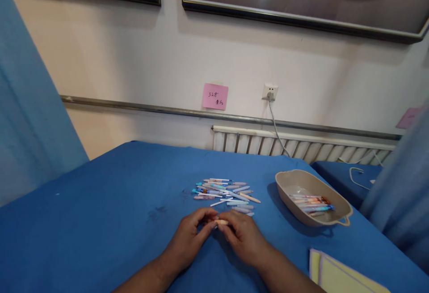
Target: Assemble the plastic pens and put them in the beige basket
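Observation:
Both my hands rest together on the blue tablecloth (100, 212) near its front. My left hand (189, 239) and my right hand (243, 237) meet at their fingertips, pinched on a small pale orange pen (221, 222) held between them. Just beyond the fingers lies a loose heap of several pastel pens and caps (224, 192). To the right stands a beige oval tray (338, 203) with several pens (311, 203) lying in it.
Yellow-edged paper sheets (338, 275) lie at the table's front right corner. Behind the table are a radiator (301, 145), a wall socket with a cable (270, 92) and a pink note (215, 96). Blue curtains (30, 118) hang at both sides.

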